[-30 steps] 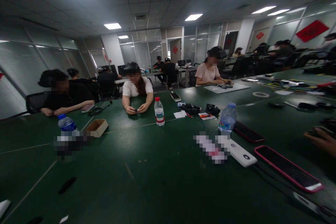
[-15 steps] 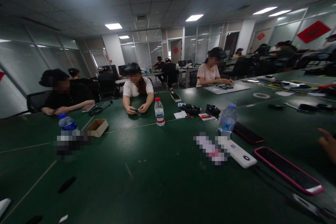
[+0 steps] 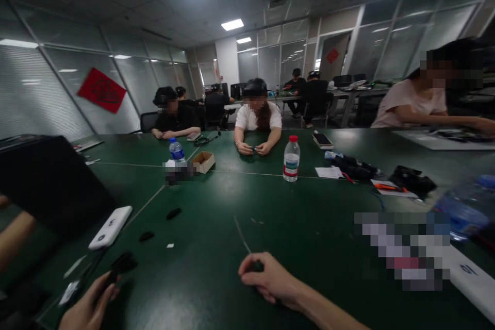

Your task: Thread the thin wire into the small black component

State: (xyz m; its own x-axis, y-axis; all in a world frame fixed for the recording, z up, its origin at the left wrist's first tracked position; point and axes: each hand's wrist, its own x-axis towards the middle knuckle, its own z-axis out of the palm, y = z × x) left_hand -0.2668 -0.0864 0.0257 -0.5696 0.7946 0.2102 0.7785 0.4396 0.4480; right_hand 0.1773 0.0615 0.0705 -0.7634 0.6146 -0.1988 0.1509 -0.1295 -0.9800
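**Both hands nearly closed, the left on a black object**

The left hand (image 3: 89, 305) grips a black object (image 3: 122, 263) in its fingers. The right hand (image 3: 273, 279), curled narrowly on the green table (image 3: 201, 227), pinches something small and dark (image 3: 257, 266). A white power bank (image 3: 110, 227) lies just beyond the left hand.

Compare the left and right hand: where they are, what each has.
The left hand sits in the bottom-left corner of the view, while the right hand lies nearer bottom centre, over the green table. The left hand's fingers reach upward and seem to pinch a small black object; the right hand's fingers curl inward, with nothing clearly held. Both are bare and low in the view.
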